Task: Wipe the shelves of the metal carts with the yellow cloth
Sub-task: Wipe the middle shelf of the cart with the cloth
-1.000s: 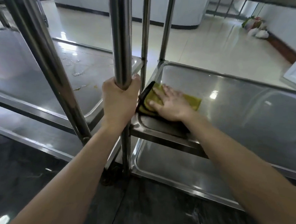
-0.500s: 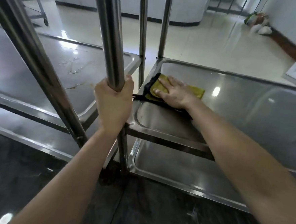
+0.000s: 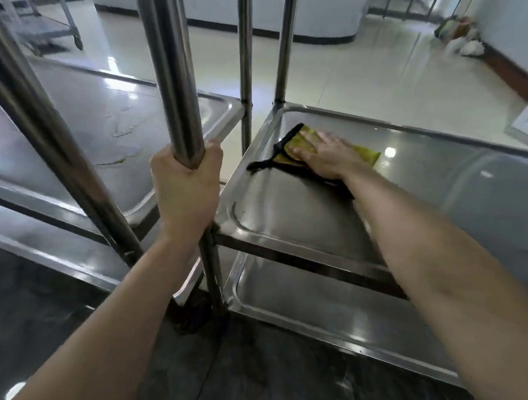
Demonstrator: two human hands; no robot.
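Right hand has pushed the yellow cloth farther up the middle shelf, now near its far left corner, fingers flat on top. Left hand stays wrapped round the cart post.

Yellow cloth mostly beneath right hand; pole cut off above.

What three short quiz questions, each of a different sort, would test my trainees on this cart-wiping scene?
1. True or false: the left hand grips an upright cart post.
2. The right hand presses the yellow cloth flat on: A the floor; B the right cart's upper visible shelf; C the left cart.
3. Fill in: the cloth's edging is ____.
Key: 1 true; 2 B; 3 black.
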